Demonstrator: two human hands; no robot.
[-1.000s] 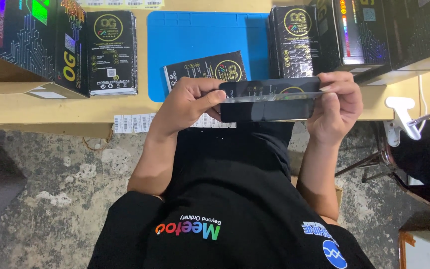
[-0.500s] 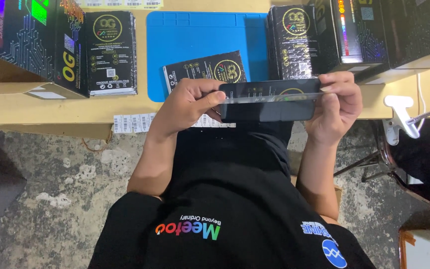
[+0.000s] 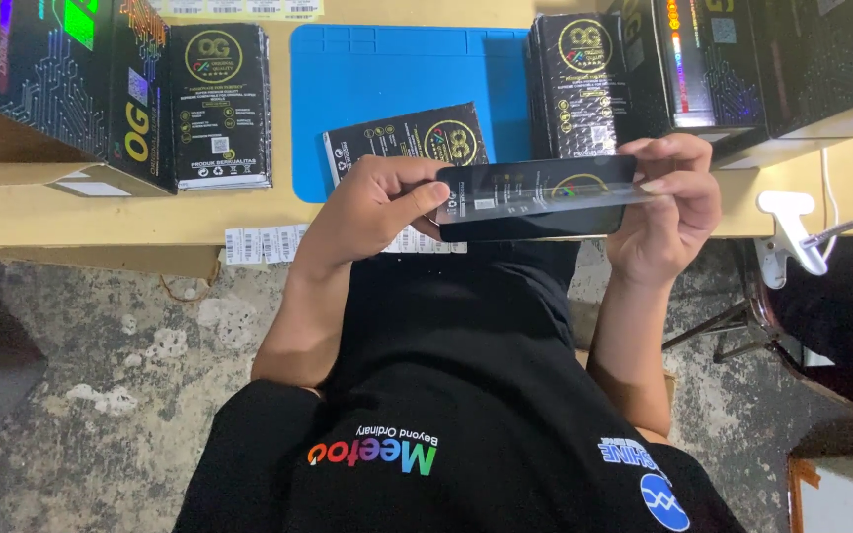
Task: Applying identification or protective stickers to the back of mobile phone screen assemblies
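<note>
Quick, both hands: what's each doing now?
Left hand: closed on one end of the flat black glossy rectangular panel.
Right hand: closed on its other end.

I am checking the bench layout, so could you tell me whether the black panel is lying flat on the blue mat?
No, the black panel is held up between the left hand and right hand, off the blue mat.

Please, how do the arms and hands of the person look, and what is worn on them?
Both arms are bare up to the short sleeves of a black shirt with coloured lettering and a blue-and-white badge. The left hand and right hand wear no gloves; no watch or ring shows.
</note>
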